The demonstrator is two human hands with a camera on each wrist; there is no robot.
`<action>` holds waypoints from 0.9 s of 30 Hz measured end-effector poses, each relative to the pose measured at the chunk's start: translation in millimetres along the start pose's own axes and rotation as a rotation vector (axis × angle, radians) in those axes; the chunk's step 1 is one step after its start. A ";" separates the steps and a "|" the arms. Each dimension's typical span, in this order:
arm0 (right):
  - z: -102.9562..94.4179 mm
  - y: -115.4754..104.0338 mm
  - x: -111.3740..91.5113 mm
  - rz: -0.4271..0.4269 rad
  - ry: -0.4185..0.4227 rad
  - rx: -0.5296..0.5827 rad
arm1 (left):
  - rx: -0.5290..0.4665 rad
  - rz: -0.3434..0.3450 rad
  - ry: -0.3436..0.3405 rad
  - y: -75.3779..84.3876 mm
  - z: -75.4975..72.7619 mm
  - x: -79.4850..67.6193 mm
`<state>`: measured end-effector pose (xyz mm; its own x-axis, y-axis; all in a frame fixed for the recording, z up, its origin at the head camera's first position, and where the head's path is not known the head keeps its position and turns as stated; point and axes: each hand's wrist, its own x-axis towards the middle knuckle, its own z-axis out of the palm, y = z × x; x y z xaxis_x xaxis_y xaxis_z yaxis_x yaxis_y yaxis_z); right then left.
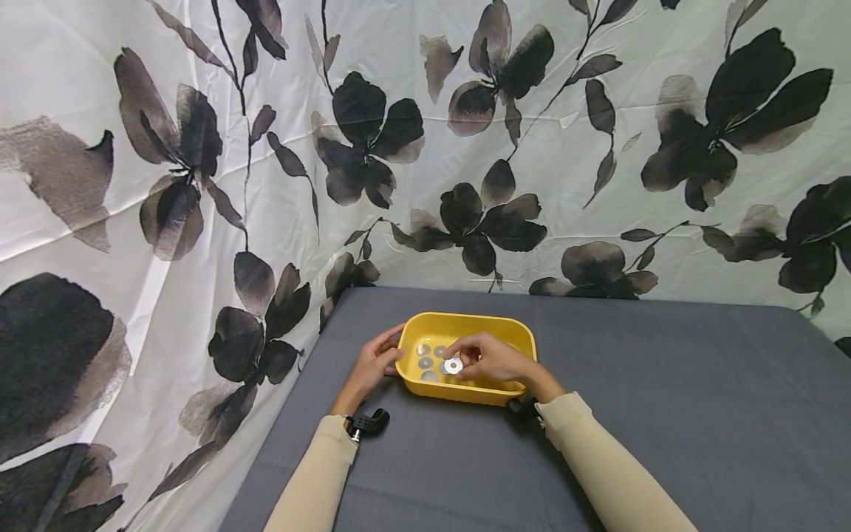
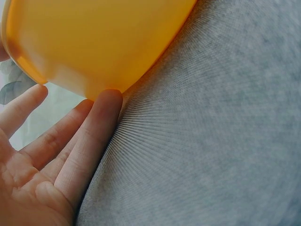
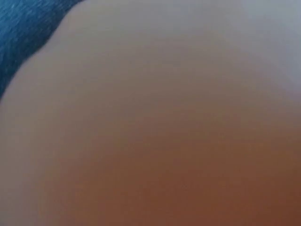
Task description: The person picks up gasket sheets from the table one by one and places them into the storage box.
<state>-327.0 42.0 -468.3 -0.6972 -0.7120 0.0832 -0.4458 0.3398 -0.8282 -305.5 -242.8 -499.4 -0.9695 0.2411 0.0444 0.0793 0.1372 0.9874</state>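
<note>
Several flat silver washers lie on the floor of a yellow plastic tray, towards its left end. My right hand reaches over the tray's front right side, and its thumb and fingertips pinch one washer above the others. Blurred skin of the right hand fills most of the right wrist view. At the tray's left end, my left hand holds it with the thumb at the rim. In the left wrist view, that hand's long fingers rest against the outer wall.
The tray stands on a grey cloth-covered table, whose far edge meets a hanging white curtain printed with dark flowers. A black wrist device sits at the left cuff, and another is close to the tray's front right corner.
</note>
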 end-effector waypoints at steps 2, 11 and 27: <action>1.1 0.0 0.7 -0.003 -0.005 -0.008 | 0.006 -0.001 -0.011 7.4 0.9 -3.5; 3.5 2.8 3.6 0.024 -0.031 -0.002 | 0.002 0.010 -0.003 14.0 2.6 -6.8; 2.2 5.0 3.1 0.011 -0.006 -0.036 | 0.016 -0.009 -0.006 12.3 2.1 -4.1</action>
<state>-330.2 40.2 -473.4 -0.6990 -0.7116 0.0707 -0.4579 0.3694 -0.8086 -300.1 -240.1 -487.8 -0.9688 0.2455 0.0344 0.0742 0.1547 0.9852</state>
